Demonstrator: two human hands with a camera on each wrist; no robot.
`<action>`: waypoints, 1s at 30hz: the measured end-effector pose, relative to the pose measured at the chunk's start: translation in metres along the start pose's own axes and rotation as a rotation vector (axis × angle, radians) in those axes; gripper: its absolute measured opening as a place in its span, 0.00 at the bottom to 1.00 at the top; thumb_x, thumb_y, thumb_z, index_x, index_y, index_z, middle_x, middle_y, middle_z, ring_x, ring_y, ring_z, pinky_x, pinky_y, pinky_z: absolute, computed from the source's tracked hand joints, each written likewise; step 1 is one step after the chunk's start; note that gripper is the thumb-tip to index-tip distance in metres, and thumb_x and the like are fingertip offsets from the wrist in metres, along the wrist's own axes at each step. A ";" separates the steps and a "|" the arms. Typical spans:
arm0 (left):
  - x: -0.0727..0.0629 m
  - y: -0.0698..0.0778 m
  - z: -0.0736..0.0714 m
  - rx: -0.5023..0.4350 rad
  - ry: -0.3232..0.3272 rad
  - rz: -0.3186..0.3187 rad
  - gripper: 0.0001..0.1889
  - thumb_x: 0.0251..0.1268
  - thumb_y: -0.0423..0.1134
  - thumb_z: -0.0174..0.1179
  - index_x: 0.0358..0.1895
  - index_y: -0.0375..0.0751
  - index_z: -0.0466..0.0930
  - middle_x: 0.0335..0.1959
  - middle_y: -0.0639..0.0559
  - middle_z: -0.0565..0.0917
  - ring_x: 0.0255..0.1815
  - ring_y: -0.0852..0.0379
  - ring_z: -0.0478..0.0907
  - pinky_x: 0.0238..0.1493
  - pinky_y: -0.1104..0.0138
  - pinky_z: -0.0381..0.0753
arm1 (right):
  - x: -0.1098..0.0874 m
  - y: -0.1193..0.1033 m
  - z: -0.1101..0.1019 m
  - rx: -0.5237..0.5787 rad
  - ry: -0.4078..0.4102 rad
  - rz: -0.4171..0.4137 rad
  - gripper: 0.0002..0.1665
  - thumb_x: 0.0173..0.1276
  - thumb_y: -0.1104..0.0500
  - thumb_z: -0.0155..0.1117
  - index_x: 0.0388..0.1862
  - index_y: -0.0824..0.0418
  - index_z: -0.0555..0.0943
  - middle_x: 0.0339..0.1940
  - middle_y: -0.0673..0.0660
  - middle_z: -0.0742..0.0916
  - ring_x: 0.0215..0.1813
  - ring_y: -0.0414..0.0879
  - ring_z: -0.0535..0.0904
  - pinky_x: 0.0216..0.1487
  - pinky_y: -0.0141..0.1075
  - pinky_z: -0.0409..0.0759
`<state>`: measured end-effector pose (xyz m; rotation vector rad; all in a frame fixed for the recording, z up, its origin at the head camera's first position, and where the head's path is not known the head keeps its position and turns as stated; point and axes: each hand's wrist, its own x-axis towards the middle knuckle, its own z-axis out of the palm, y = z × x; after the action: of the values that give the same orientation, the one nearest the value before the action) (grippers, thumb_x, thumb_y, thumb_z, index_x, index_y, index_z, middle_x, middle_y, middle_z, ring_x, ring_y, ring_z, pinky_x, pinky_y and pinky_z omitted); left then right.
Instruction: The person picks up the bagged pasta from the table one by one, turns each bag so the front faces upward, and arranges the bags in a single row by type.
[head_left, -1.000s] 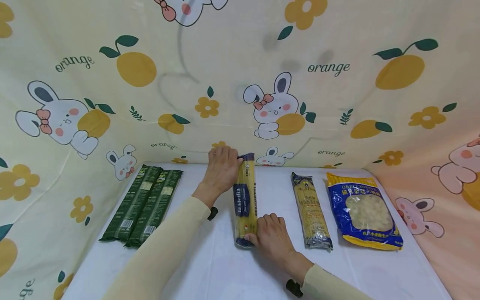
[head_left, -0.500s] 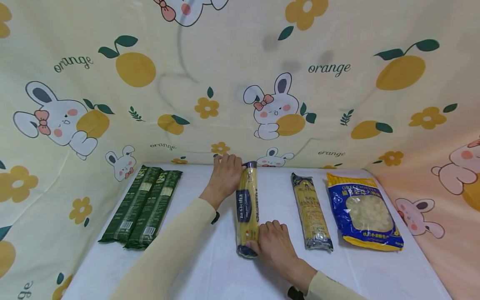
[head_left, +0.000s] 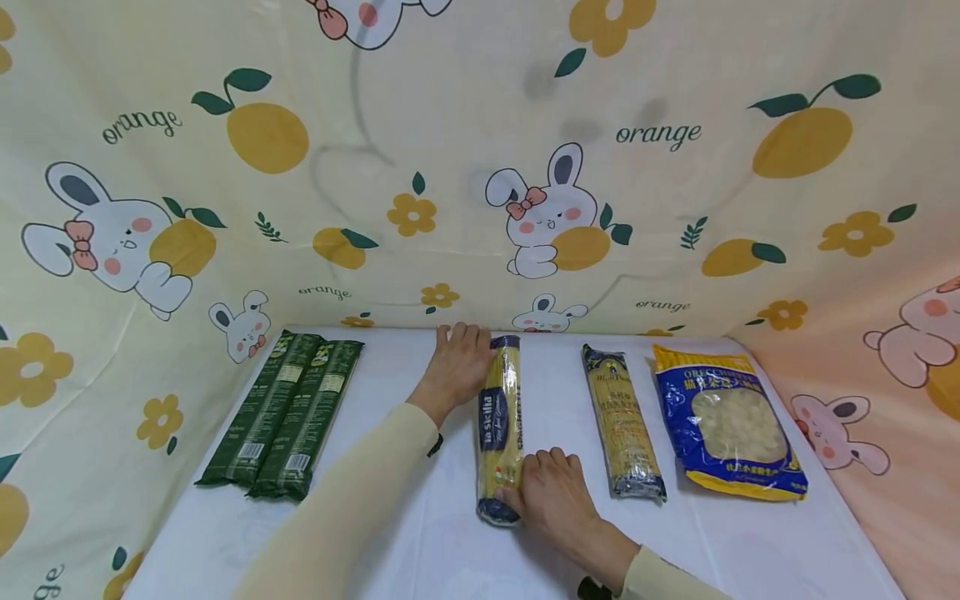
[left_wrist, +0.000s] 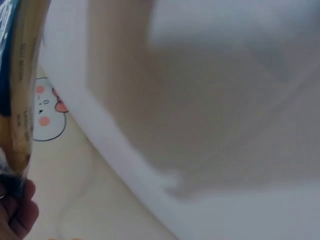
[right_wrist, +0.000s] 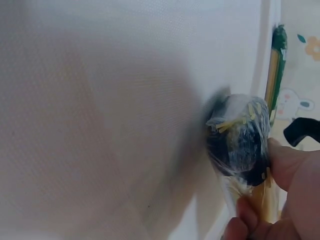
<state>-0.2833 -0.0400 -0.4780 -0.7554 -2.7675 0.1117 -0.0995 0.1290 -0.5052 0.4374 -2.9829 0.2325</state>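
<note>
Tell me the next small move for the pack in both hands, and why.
Probably lower the spaghetti pack onto the white table: the left hand grips its far end, the right hand its near end, the wrist views suggest it is raised, and it is between the green packs and the gold pack.

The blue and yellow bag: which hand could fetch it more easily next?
Probably the right hand: it grips the near end of the la Sicilia pack from the side facing the bag. The left hand holds the far end from the opposite side.
</note>
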 end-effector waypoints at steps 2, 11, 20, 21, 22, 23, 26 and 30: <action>-0.001 0.001 0.003 -0.014 -0.039 0.008 0.26 0.89 0.52 0.38 0.65 0.36 0.76 0.59 0.42 0.82 0.64 0.44 0.74 0.70 0.41 0.71 | 0.000 0.000 -0.001 0.016 -0.018 0.008 0.32 0.66 0.31 0.72 0.29 0.59 0.77 0.23 0.50 0.73 0.32 0.47 0.66 0.38 0.44 0.66; -0.003 0.003 0.013 -0.117 -0.253 0.027 0.26 0.88 0.47 0.42 0.78 0.36 0.66 0.72 0.42 0.76 0.72 0.45 0.72 0.72 0.48 0.74 | 0.001 -0.001 -0.002 0.060 -0.106 0.053 0.31 0.68 0.34 0.71 0.32 0.62 0.79 0.26 0.53 0.77 0.34 0.49 0.69 0.41 0.47 0.68; -0.011 0.006 0.021 -0.282 -0.588 -0.047 0.34 0.88 0.53 0.40 0.87 0.44 0.45 0.88 0.46 0.50 0.88 0.46 0.50 0.84 0.45 0.53 | 0.004 0.001 -0.004 0.083 -0.184 0.107 0.31 0.71 0.34 0.69 0.36 0.64 0.81 0.27 0.53 0.78 0.36 0.50 0.70 0.43 0.48 0.69; -0.013 0.006 0.021 -0.284 -0.581 -0.048 0.34 0.88 0.53 0.40 0.87 0.45 0.47 0.88 0.47 0.50 0.88 0.47 0.50 0.84 0.44 0.52 | 0.003 0.001 -0.004 0.075 -0.177 0.104 0.32 0.70 0.34 0.69 0.36 0.64 0.82 0.27 0.53 0.78 0.36 0.50 0.70 0.43 0.48 0.69; -0.014 0.006 0.020 -0.280 -0.573 -0.043 0.34 0.88 0.54 0.40 0.87 0.45 0.48 0.88 0.47 0.50 0.88 0.47 0.49 0.84 0.43 0.51 | 0.003 0.002 -0.004 0.060 -0.163 0.095 0.33 0.70 0.33 0.69 0.35 0.63 0.82 0.28 0.53 0.79 0.35 0.49 0.70 0.42 0.48 0.69; -0.016 0.006 0.020 -0.278 -0.565 -0.039 0.34 0.87 0.55 0.40 0.87 0.46 0.49 0.88 0.48 0.51 0.88 0.48 0.49 0.84 0.42 0.51 | 0.002 0.002 -0.003 0.042 -0.146 0.083 0.33 0.69 0.32 0.69 0.35 0.63 0.82 0.27 0.53 0.79 0.35 0.49 0.70 0.42 0.48 0.69; -0.024 0.007 0.018 -0.271 -0.548 -0.021 0.36 0.86 0.59 0.41 0.87 0.46 0.51 0.88 0.49 0.52 0.89 0.49 0.48 0.84 0.41 0.50 | -0.001 0.006 0.002 -0.042 -0.061 0.023 0.35 0.67 0.29 0.68 0.32 0.61 0.80 0.27 0.53 0.78 0.35 0.50 0.70 0.42 0.47 0.69; -0.037 0.010 0.019 -0.274 -0.525 0.001 0.38 0.84 0.62 0.43 0.87 0.46 0.52 0.88 0.50 0.53 0.89 0.50 0.47 0.85 0.41 0.48 | -0.006 0.012 0.010 -0.122 0.094 -0.088 0.38 0.65 0.27 0.69 0.42 0.62 0.80 0.39 0.57 0.83 0.47 0.55 0.79 0.56 0.55 0.76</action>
<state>-0.2531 -0.0502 -0.5061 -0.9015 -3.3282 -0.0860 -0.0981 0.1399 -0.5176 0.5271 -2.8583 0.0603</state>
